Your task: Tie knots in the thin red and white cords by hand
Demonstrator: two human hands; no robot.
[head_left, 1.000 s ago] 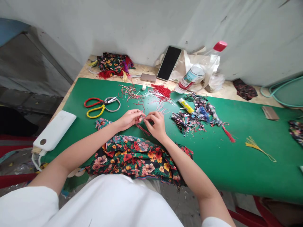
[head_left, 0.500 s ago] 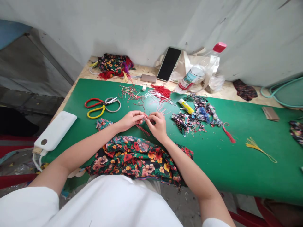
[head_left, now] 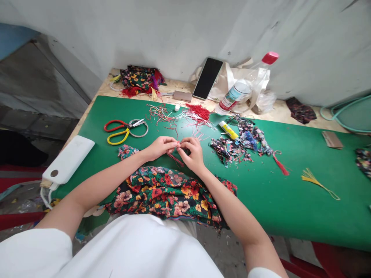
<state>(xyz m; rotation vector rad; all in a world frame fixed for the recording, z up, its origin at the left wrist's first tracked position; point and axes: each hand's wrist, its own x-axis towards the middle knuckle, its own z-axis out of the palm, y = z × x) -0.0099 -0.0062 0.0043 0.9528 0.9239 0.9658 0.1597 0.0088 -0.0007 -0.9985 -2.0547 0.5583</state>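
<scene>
My left hand (head_left: 161,148) and my right hand (head_left: 191,153) meet fingertip to fingertip above the green mat (head_left: 290,200). Both are closed in a pinch on thin red cord, which is mostly hidden by the fingers. Loose strands of the red cord (head_left: 176,160) hang below, between the hands. Just in front of my body lies a crumpled floral cloth (head_left: 165,189). Beyond my fingers are a bundle of red and white cords (head_left: 197,114) and a tangle of cord offcuts (head_left: 160,114).
Scissors (head_left: 123,131) with red and yellow handles lie left. A white power bank (head_left: 68,160) sits at the left edge. Fabric scraps (head_left: 230,150), a glue stick (head_left: 228,130) and a yellow tassel (head_left: 319,183) lie right. A phone (head_left: 207,78) and bottle (head_left: 234,96) stand behind.
My fingertips have shifted slightly and pressed closer together around the red cord. The other things on the mat have stayed in place.
</scene>
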